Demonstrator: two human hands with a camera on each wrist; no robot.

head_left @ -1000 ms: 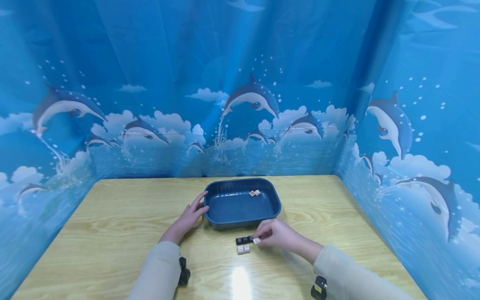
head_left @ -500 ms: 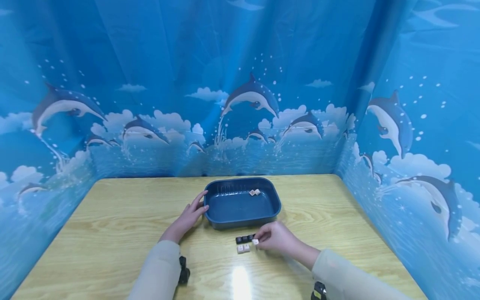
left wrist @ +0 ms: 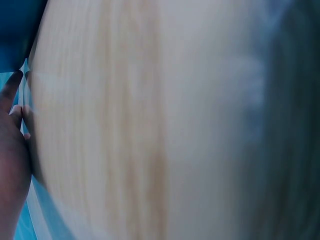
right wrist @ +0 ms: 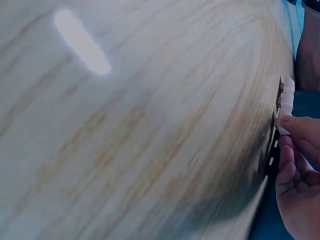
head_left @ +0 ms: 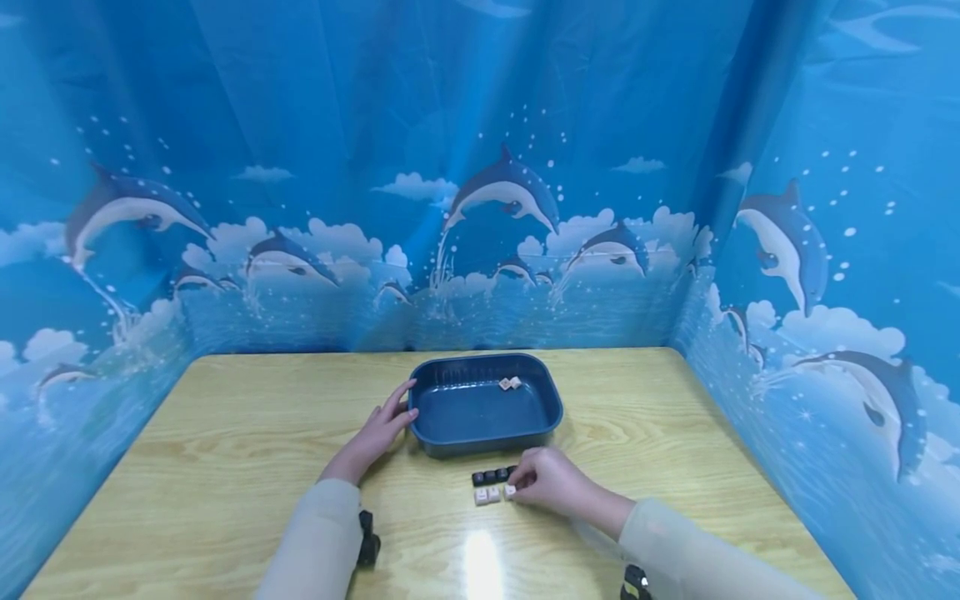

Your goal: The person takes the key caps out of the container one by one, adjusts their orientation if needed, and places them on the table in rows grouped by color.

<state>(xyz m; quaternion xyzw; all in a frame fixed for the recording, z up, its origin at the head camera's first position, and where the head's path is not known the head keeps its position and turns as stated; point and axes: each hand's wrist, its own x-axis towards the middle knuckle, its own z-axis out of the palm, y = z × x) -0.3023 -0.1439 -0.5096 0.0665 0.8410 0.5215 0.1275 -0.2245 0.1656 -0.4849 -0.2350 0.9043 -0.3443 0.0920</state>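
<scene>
Between the thumb and fingers of my right hand [head_left: 551,482] is a white keycap [head_left: 510,492], low at the table. Two more white keycaps [head_left: 487,496] sit side by side just left of it. Behind them runs a row of black keycaps [head_left: 491,477], its right end partly covered by my fingers. In the right wrist view, the thumb and fingertips pinch the keycap beside the white ones. My left hand [head_left: 377,435] rests with extended fingers on the left rim of a dark blue bin [head_left: 480,447]. Two white keycaps [head_left: 510,383] lie inside the bin.
The wood-grain table [head_left: 247,467] carries the bin near its back edge. A blue curtain [head_left: 337,167] printed with dolphins stands behind and at both sides. A bright light reflection [head_left: 482,558] shows on the tabletop toward the front.
My right hand has come slightly nearer the front edge, bringing the white keycap down into line with the two other white ones. The left hand and bin stay put.
</scene>
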